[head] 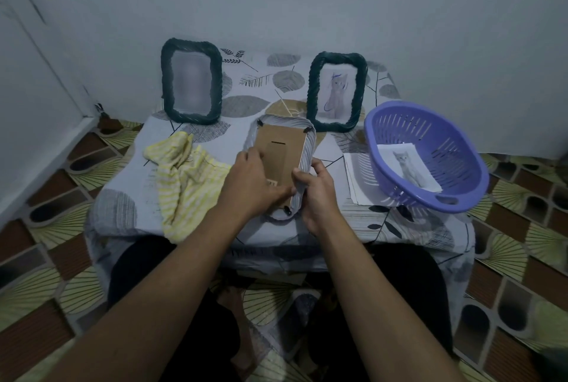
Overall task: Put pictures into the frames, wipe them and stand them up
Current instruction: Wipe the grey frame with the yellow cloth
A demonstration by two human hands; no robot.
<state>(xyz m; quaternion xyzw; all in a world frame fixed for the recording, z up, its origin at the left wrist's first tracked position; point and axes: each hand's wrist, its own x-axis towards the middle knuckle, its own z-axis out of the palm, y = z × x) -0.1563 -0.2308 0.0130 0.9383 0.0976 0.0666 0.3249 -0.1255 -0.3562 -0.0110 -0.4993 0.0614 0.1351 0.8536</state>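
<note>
The grey frame (pixel 308 143) lies face down on the counter (pixel 123 206), brown back (pixel 276 151) up. The left hand (pixel 255 179) holds the back and the right hand (pixel 316 194) grips the frame's side. I think the back is being shut. Next it needs turning over, then a wipe with the yellow cloth (pixel 184 175). Its tiny label (pixel 272 182) is too small to read.

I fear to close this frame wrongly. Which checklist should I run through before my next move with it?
1. Seating of backing board in light frame: not ok, its right edge looks lifted.
2. Content loaded: cannot tell, the frame lies face down.
3. Grip: left hand on board, right hand on rim: ok.
4. Wiping: yellow cloth lies beside it: ok.
5. Finished work: two dark frames stand upright: ok.
</note>
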